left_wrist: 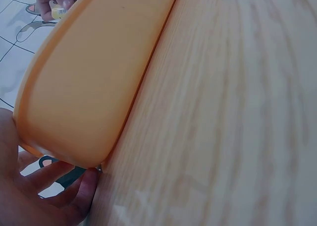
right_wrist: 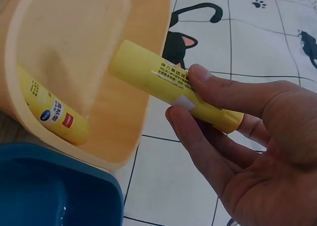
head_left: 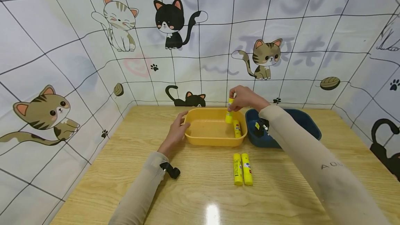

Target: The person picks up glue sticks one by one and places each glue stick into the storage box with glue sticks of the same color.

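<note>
My right hand pinches a yellow glue stick between thumb and fingers. It holds the stick tilted above the right end of a yellow-orange plastic basin. Inside that basin, a second glue stick lies against the right wall. My left hand grips the basin's left end; in the left wrist view its fingers lie around the outer wall. Two more glue sticks, one on the left and one on the right, lie side by side on the table in front of the basin.
A dark blue basin stands right beside the yellow one, partly covered by my right forearm. Both stand near the back edge of the wooden table. Behind it hangs a white cloth with cat drawings and grid lines.
</note>
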`<state>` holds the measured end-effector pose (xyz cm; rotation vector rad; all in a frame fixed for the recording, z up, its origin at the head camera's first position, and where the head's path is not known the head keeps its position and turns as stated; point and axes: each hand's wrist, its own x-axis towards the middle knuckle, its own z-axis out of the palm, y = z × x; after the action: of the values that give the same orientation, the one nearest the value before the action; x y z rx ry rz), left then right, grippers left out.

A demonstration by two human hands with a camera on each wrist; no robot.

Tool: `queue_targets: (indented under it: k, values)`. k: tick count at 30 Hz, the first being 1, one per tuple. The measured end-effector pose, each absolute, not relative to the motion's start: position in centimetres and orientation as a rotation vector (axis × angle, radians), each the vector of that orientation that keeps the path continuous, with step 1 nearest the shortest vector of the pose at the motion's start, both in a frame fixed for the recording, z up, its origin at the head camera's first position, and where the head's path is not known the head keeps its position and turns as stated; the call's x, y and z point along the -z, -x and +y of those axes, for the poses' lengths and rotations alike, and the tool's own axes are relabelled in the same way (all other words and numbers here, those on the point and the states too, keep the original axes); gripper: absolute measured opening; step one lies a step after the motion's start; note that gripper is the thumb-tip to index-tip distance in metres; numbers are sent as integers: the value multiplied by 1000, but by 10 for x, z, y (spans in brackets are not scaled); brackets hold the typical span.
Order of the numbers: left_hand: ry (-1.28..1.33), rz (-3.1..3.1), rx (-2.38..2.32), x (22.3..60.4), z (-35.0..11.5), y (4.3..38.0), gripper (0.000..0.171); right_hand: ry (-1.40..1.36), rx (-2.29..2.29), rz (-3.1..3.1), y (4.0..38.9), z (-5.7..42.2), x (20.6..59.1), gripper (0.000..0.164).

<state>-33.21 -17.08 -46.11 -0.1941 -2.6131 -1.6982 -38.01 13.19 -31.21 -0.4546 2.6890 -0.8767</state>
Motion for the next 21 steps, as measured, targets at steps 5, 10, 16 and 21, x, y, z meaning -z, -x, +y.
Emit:
queue_targets:
  k: [5, 10, 16, 21]
  values:
    - [192, -2600, 1711, 460, -172, 331, 55, 389, 873, 2647, 389, 127, 322, 37]
    - [190, -2601, 1718, 462, -173, 333, 56, 363, 804, 2625, 392, 122, 333, 38]
    - [183, -2597, 1717, 462, -171, 333, 55, 348, 742, 2617, 392, 118, 344, 36]
    - [195, -2595, 1706, 461, -169, 333, 55, 339, 725, 2614, 392, 115, 349, 38]
